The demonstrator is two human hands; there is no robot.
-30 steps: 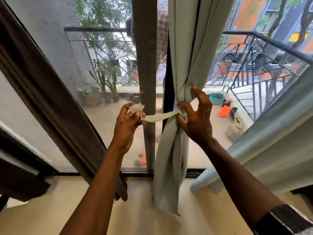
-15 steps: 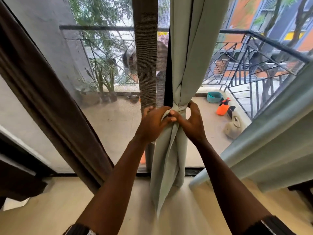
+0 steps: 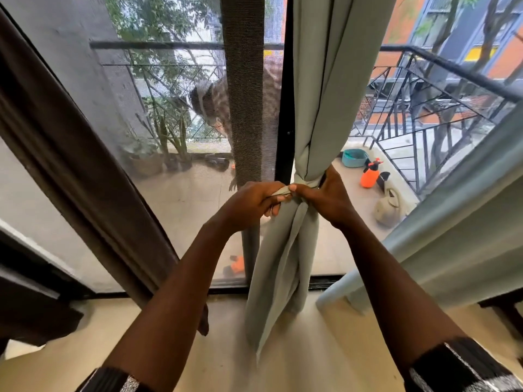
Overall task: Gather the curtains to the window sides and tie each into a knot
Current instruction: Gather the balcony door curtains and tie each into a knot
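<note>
Centre of the frame: the pale green curtain (image 3: 325,80), gathered into a single bundle. It hangs with its long axis vertical from the top edge down to the floor, just right of the black window post (image 3: 284,108). Its narrowest point, the waist, lies directly between your hands at mid-frame. Your left hand (image 3: 252,205), left of the waist, pinches the free end of a fabric strip (image 3: 281,190) of the same colour. The strip runs nearly horizontally toward the wrap at the waist. Your right hand (image 3: 328,198), touching the bundle on its right, has its fingers curled round the gathered cloth at the wrap. Its thumb tip meets your left fingers. Both hands are equally near, so tightening probably turns on pulling the strip leftward, across the curtain's axis, while the right hand braces. The knot appears unfinished. A dark brown curtain (image 3: 70,165) slants across the left of the frame, and a second pale green curtain (image 3: 467,222) crosses the right.
</note>
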